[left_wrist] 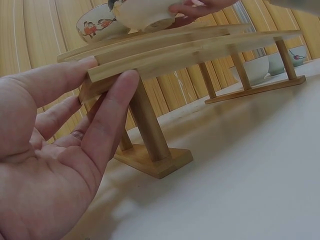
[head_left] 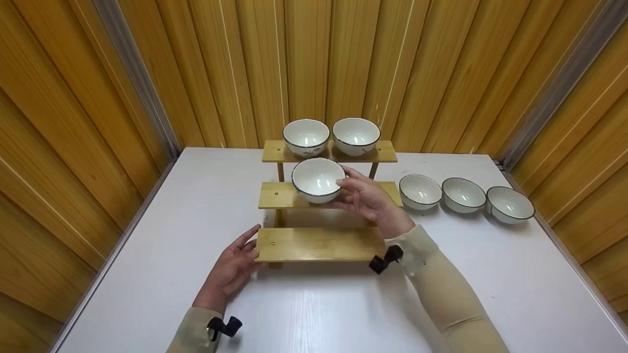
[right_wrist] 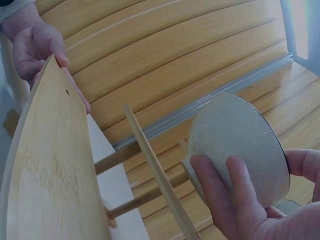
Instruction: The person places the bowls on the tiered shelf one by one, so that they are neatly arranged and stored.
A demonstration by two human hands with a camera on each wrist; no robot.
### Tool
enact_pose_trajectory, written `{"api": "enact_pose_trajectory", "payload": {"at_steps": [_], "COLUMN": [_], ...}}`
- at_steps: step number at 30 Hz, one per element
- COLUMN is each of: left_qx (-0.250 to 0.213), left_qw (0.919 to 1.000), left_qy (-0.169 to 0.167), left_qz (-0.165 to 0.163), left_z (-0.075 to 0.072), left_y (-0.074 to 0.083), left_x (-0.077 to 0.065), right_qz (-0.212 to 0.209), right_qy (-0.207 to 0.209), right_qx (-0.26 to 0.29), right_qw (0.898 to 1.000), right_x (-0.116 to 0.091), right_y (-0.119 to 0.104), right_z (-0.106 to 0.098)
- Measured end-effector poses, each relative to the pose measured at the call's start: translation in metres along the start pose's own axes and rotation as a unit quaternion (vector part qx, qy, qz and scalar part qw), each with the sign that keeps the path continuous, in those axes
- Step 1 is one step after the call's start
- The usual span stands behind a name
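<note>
My right hand [head_left: 365,198] holds a white bowl [head_left: 318,177] with a dark rim over the middle board of a three-step wooden rack [head_left: 319,244]. Its thumb is at the rim and its fingers spread along the outer side and base, as the right wrist view shows. At the left end of the lowest board, my left hand [head_left: 233,264] grips the wood between thumb and fingers. Side by side on the top board stand two more white bowls [head_left: 306,137] [head_left: 356,136]; painted decoration shows on one bowl's outside in the left wrist view.
To the right of the rack, three similar bowls [head_left: 420,191] [head_left: 463,194] [head_left: 510,204] stand in a row on the white table [head_left: 147,220]. Wood-patterned walls [head_left: 324,63] close in the back and both sides. The rack stands on wooden feet [left_wrist: 165,162].
</note>
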State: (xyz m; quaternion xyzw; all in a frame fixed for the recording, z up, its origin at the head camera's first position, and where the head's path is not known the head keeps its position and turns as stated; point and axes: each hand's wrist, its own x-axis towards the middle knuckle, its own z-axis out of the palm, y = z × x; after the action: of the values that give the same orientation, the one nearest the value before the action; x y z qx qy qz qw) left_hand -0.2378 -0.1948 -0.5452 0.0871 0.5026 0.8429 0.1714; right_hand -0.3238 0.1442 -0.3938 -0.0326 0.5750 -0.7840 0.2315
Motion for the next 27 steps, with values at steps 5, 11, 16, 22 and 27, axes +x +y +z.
{"api": "enact_pose_trajectory", "payload": {"at_steps": [5, 11, 16, 22, 27], "left_qx": [0.003, 0.002, 0.012, 0.01, 0.004], "left_qw": [1.0, 1.0, 0.9999, 0.9998, 1.0], "left_qy": [-0.008, 0.005, -0.002, -0.012, 0.002], "left_qz": [0.003, -0.004, 0.002, 0.008, 0.001], "left_z": [-0.001, 0.0, -0.001, -0.002, 0.0], "left_y": [0.0, 0.0, 0.0, 0.0, 0.001], "left_x": [0.0, 0.0, 0.0, 0.0, -0.001], "right_qz": [0.012, 0.019, 0.022, 0.027, 0.029], "right_qy": [0.002, 0.01, 0.015, 0.021, 0.026], "right_qx": [0.015, 0.019, 0.031, 0.015, -0.016], "right_qw": [1.0, 1.0, 0.999, 0.999, 0.999], "right_x": [0.01, 0.018, 0.022, 0.022, 0.021], "right_y": [0.005, 0.01, 0.012, 0.014, 0.014], "right_z": [0.011, 0.016, 0.016, 0.015, 0.015]}}
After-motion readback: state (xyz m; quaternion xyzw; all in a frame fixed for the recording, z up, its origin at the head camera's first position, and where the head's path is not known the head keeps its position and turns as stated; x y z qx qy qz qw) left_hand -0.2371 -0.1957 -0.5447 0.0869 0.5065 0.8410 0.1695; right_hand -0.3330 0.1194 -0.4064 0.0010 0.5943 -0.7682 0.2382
